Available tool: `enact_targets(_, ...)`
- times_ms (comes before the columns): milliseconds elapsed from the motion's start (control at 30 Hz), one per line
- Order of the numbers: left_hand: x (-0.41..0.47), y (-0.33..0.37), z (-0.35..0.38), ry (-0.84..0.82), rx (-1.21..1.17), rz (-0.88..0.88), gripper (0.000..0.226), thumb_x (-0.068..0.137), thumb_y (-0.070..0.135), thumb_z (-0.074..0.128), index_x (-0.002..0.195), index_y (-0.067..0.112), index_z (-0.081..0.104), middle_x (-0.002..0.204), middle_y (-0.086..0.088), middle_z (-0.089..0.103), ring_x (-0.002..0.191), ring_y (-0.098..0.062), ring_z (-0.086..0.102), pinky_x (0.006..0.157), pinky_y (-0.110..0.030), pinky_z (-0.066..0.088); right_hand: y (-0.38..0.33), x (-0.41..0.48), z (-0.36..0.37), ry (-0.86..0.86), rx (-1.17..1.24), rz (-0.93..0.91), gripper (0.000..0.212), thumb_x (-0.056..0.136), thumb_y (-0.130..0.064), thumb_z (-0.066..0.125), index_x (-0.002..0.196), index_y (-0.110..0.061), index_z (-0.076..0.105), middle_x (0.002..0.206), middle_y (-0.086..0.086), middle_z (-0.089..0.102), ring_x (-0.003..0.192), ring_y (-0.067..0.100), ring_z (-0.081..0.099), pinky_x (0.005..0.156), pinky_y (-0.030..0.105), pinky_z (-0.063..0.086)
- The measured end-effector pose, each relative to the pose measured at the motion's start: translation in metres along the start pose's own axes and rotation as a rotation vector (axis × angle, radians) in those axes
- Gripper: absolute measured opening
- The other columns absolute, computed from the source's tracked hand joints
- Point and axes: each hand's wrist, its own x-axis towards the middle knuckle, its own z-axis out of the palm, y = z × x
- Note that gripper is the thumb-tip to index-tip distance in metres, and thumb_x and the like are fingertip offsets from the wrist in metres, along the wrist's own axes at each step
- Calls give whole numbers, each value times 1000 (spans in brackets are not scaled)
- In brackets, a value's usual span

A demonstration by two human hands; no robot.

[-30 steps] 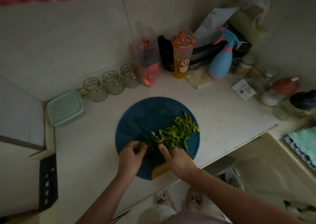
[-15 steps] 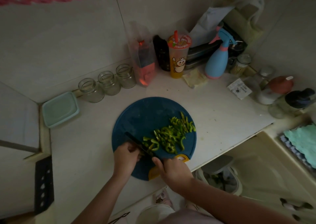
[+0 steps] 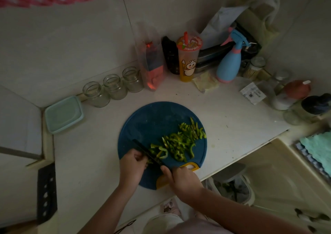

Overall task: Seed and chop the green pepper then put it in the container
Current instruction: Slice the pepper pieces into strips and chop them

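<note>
Head view: knife [image 3: 145, 150] is gripped by the right hand [image 3: 183, 179], pepper remnant [image 3: 149, 161] is pinched by the left hand [image 3: 132, 166], strips [image 3: 179, 142] are spread looser than a second ago.

Single wide head-worn view, looking steeply down; close above the cutting board [image 3: 152, 121]

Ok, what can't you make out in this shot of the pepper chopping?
- Head view: the pepper piece being cut is mostly hidden under the left hand.
- The knife handle is covered by the right hand.
- Whether the container holds anything: too dim to tell.
- The white packet print: too small.
</note>
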Motion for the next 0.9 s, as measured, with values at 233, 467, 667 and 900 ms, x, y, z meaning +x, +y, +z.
enact_targets(233,-2,-1,-1,15,16,28,22,83,4,66,68,15,55,64,-2,64,60,-17,66,61,-35,57,-7,-2,-6,7,-123,-19,53,98,-55,22,60,-21,35,85,14,65,84,30,62,62,32,36)
enact_targets(467,2,-3,-1,-5,17,26,15,85,5,65,73,11,57,69,-6,64,59,-15,65,52,-21,53,-5,2,-1,-8,-44,18,57,96,-57,22,77,-13,53,83,14,64,82,30,62,65,34,39)
enact_targets(667,9,-6,-2,-35,140,74,20,86,12,63,73,24,54,74,2,65,68,-18,66,68,-42,57,-10,3,-4,-46,-27,81,59,98,-56,21,66,-15,49,78,13,60,82,30,62,64,32,39)
enact_targets(900,13,-7,-1,-70,144,131,26,84,12,67,67,26,52,70,5,64,69,-15,65,69,-43,57,-16,13,-4,-84,31,152,55,99,-53,23,65,-18,48,76,10,55,86,30,63,65,31,37)
